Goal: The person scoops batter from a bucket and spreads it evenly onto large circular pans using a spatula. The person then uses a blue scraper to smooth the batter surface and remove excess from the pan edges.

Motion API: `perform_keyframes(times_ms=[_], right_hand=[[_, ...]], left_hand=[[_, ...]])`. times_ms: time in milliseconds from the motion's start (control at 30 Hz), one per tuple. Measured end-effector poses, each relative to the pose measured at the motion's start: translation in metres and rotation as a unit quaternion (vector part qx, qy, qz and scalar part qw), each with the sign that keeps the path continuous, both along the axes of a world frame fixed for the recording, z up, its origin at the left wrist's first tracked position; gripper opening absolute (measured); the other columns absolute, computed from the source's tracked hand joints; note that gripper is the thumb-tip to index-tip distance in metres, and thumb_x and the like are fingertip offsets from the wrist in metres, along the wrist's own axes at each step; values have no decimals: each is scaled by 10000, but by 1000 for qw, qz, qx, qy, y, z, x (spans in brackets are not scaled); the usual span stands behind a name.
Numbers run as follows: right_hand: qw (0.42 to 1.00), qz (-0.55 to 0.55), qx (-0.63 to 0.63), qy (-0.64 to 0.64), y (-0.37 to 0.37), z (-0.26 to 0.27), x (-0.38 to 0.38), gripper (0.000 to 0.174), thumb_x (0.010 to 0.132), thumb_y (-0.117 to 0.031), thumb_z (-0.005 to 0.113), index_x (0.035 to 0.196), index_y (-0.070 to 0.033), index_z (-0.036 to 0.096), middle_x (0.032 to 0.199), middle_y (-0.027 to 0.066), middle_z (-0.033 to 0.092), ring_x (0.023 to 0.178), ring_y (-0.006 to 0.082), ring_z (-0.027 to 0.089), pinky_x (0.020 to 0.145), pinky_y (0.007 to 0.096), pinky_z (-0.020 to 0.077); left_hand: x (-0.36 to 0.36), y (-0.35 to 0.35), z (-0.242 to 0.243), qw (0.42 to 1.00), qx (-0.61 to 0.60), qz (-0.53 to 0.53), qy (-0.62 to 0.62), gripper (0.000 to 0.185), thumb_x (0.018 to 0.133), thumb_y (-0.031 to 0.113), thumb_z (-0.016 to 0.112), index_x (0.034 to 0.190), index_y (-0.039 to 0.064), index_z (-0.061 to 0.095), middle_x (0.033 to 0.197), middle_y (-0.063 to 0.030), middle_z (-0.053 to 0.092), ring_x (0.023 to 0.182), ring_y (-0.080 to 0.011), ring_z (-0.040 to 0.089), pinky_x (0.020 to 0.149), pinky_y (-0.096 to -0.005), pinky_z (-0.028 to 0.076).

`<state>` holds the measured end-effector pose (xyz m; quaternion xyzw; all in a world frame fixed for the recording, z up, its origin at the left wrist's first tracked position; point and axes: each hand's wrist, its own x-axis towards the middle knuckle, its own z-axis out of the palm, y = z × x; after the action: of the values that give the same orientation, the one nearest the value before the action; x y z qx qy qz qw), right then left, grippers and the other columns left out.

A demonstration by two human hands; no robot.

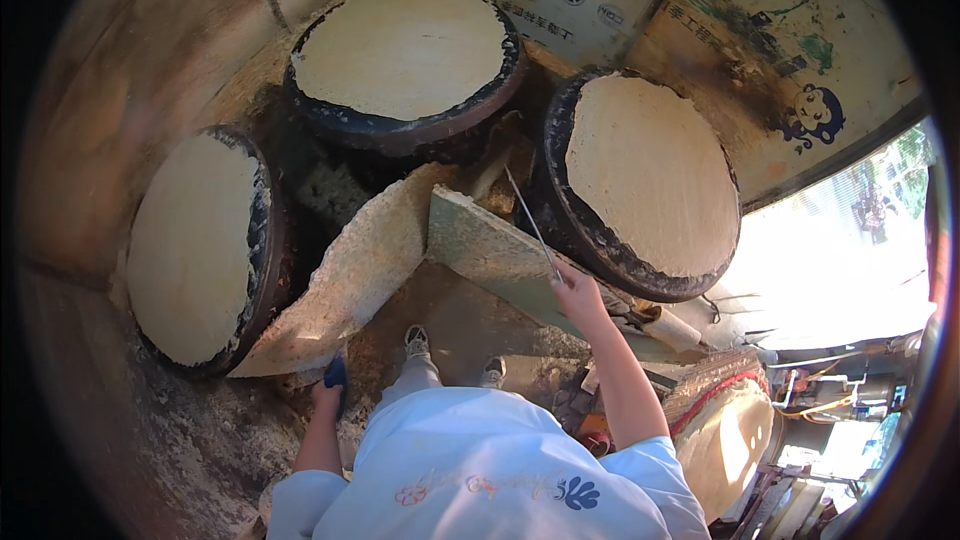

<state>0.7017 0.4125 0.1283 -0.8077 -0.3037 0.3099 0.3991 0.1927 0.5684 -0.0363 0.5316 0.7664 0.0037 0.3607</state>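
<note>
My right hand [579, 298] grips one end of a thin metal rod [534, 225], whose far end points up between two round vessels. My left hand [325, 391] is low at my left side, closed on a dark blue object [337, 376] of unclear kind. Before me stand three large round dark-rimmed vessels, each with a pale, flat, crusted surface: one at the left [191, 251], one at the back [401, 49] and one at the right [652, 172]. The rod touches none of these surfaces as far as I can see.
Two rough upright boards, one left [352, 270] and one right [502, 255], meet in a corner before my feet. Panel walls [570, 0] stand behind the vessels. At the lower right are a pale round object with a red cord [724, 442], pipes and stacked pieces.
</note>
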Motion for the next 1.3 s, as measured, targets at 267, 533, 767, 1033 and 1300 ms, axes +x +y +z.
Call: perform_keyframes(times_ms=[267,533,767,1033,1300], right_hand=[[965,17,-181,-189,-73,39,-21,458,858,-265,483,1300,-153,443,813,208,615,760,381,596,701,448,466],[973,-24,-196,-123,-94,13,-53,466,881,-282,470,1331,-193,391,885,253,585,831,411,574,750,490,455],[983,-60,-160,-71,-196,6,-78,456,876,-189,475,1327,-197,405,829,253,578,770,401,579,677,458,448],[983,-81,-152,-61,-276,22,-87,490,798,-148,579,1277,-153,480,693,162,575,611,295,582,586,361,472],[992,-6,-72,-103,-146,18,-63,476,802,-186,572,1267,-144,478,767,175,597,688,341,596,624,409,472]], left_hand=[[9,-12,-12,999,-31,-14,-11,431,644,128,696,1042,-14,616,952,-194,639,903,-314,613,805,-387,456],[65,10,-61,990,-5,-85,-115,331,615,168,718,858,-39,635,805,-185,650,740,-290,638,681,-388,482],[68,1,-68,993,44,-94,-54,379,603,206,729,864,-53,639,872,-228,640,858,-321,627,752,-394,473],[47,-75,-46,997,-27,-2,66,347,641,203,690,932,15,660,921,-191,652,911,-328,620,797,-388,462],[87,-51,-14,998,2,-66,-10,385,659,239,717,988,49,653,888,-168,660,871,-312,632,770,-390,472]])
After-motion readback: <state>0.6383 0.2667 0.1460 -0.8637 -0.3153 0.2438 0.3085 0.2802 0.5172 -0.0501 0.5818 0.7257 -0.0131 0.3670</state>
